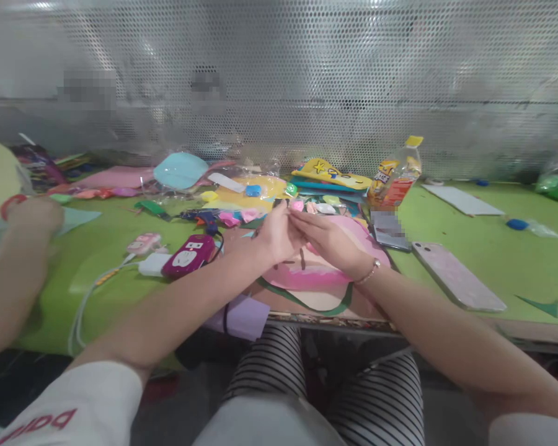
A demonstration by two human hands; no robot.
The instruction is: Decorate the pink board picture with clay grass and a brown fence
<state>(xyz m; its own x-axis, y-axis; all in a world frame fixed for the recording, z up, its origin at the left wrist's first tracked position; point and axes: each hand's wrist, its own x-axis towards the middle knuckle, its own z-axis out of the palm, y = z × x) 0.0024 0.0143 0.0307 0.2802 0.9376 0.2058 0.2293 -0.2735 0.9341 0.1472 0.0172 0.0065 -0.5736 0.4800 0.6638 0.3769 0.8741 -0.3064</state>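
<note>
Left hand (276, 238): turning its palm toward the right hand; from here I cannot tell whether it is grasping anything.
Right hand (328, 240): laying extended fingers against the left hand, its palm hiding from me whatever the grip is holding.
Pink paper shape (288, 279): lying below both hands, at the near edge of the green table (451, 229).
Purple device (190, 255): resting left of the shape.
Pink phone (456, 275): lying to its right.
Bottle (397, 176): standing at far right of the hands.
Co-worker's hand (39, 217): working at the left, beside a red loop (12, 205).
</note>
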